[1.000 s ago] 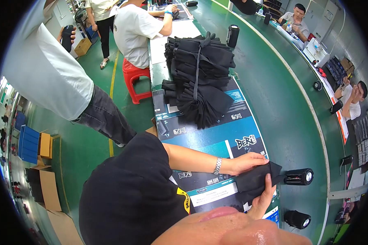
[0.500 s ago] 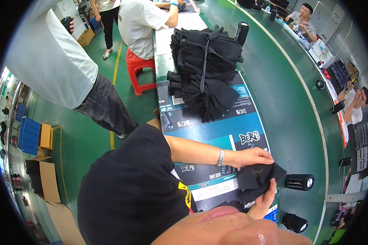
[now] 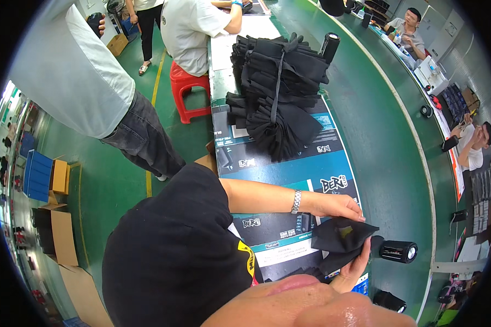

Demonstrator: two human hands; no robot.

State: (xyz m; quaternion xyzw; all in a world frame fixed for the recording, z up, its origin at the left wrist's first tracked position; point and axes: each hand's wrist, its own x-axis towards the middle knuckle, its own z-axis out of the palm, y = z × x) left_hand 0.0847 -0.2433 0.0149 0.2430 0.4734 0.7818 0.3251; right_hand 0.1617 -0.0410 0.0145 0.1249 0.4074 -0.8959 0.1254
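Note:
A piece of black cloth (image 3: 333, 242) is stretched between my two hands over the table's edge, with a small dull yellowish patch on its upper face. My left hand (image 3: 341, 206), a metal watch on its wrist, pinches the cloth's far edge between thumb and fingers. From the near side my right hand (image 3: 357, 268) grips it, the thumb side showing and the other fingers partly hidden. Farther up the table lies a big bundle of black cloth pieces (image 3: 283, 76), tied round with a dark strip. More dark cloth (image 3: 305, 272) lies close to my body, mostly hidden.
Black cylindrical speakers (image 3: 398, 250) stand on the green conveyor belt (image 3: 387, 163) beside the printed table covering (image 3: 289, 169). A person in a light shirt (image 3: 93, 82) stands at left; another sits on a red stool (image 3: 185, 92). Cartons (image 3: 65, 234) stand on the floor.
The cloth has been tilted and opened out a little, and its yellowish patch now shows more plainly. Both hands keep hold of it. The view has shifted slightly.

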